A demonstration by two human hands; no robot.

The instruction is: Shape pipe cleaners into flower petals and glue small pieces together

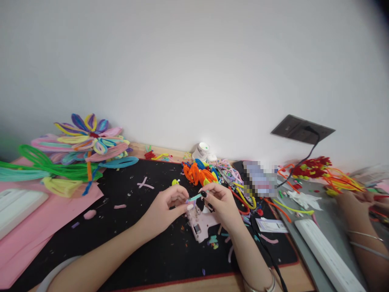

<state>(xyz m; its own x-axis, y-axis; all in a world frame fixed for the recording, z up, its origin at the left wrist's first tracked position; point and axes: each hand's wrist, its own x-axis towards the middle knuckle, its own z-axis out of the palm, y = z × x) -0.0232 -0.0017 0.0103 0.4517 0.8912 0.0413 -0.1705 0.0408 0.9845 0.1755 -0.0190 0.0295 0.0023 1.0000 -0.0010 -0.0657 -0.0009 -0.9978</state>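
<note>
Both hands meet above the black mat [133,251], near the middle of the view. My left hand [172,205] pinches one end of a small teal and purple pipe cleaner piece [193,198]. The thumb and fingers of my right hand [220,202] close on its other end. Just below the hands lies a pale pink device [200,231], partly covered by them. Behind them sits a bundle of orange, blue and yellow pipe cleaners [199,173].
Pipe cleaner flowers [94,140] and green loops [54,164] lie at left on pink sheets [39,227]. A white cup [202,151] stands by the wall. At right are a phone [259,178], a white bar [328,255] and another person's hands [355,202].
</note>
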